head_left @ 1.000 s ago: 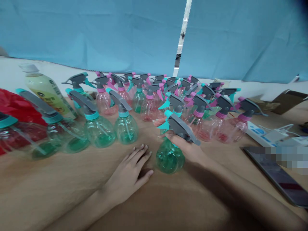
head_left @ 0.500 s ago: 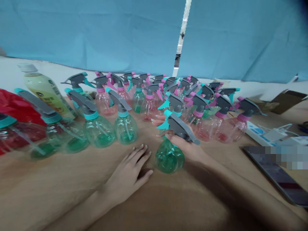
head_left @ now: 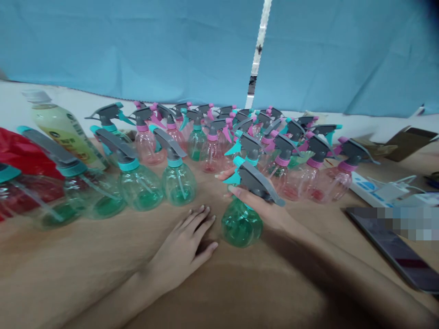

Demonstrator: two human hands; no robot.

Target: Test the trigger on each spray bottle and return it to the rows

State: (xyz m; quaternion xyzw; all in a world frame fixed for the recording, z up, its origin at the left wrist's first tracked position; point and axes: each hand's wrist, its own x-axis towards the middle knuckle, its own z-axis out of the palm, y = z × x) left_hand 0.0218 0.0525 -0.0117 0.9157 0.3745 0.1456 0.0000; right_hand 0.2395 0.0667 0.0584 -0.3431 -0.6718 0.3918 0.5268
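My left hand [head_left: 187,244] lies flat on the wooden table [head_left: 113,260], its fingers spread and holding nothing. To its right, my right hand [head_left: 262,205] is wrapped round the neck of a green spray bottle [head_left: 242,226] with a grey and turquoise head. This bottle stands upright, with green liquid low inside. Another green spray bottle [head_left: 179,185] is just beyond my left fingertips, in a row with a further green one [head_left: 141,187] and others to the left. Pink spray bottles [head_left: 295,180] stand behind my right hand.
Many more spray bottles crowd the back, before a blue cloth [head_left: 154,55]. At the left are a pale labelled bottle [head_left: 65,130] and red plastic [head_left: 25,151]. A phone [head_left: 391,246], a power strip [head_left: 370,185] and an open brown box [head_left: 411,144] lie right.
The fingers of my right hand have shifted slightly around the neck of the green bottle. My left hand has stayed in place.
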